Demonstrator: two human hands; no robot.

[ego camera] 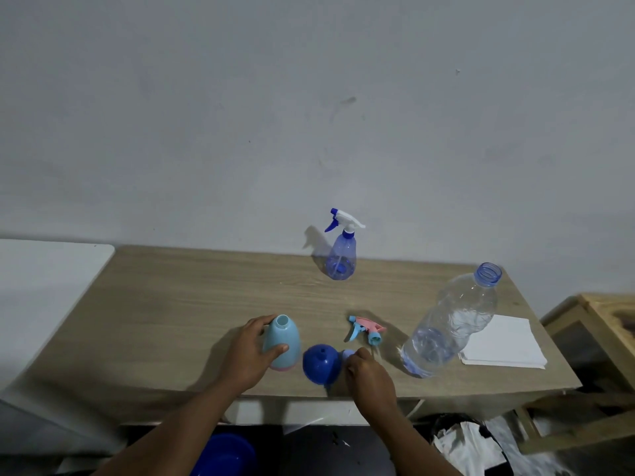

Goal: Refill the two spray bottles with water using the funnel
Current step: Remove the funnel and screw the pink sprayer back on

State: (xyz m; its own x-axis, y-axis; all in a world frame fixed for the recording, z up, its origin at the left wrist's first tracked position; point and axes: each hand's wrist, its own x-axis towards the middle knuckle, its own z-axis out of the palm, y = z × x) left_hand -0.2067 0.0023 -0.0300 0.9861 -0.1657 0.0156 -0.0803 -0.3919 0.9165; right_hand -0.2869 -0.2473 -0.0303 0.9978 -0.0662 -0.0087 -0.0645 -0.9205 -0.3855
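Observation:
A light blue spray bottle [282, 340] with a pink base stands uncapped near the table's front edge, and my left hand [249, 352] grips its side. Its pink and blue trigger head [366, 329] lies on the table to the right. A dark blue funnel [321, 364] lies tilted beside the bottle. My right hand [369, 371] rests at the funnel's right side, fingers closed over a small pale blue cap [347, 354]. A clear blue spray bottle [340, 255] with its white trigger head on stands at the back. A large open water bottle [450, 321] stands at the right, partly filled.
A stack of white paper napkins [505, 341] lies at the table's right end. A white surface [44, 280] adjoins the wooden table [178, 304] on the left, a wooden crate [601, 324] on the right. A blue basin [226, 455] and a bag sit below.

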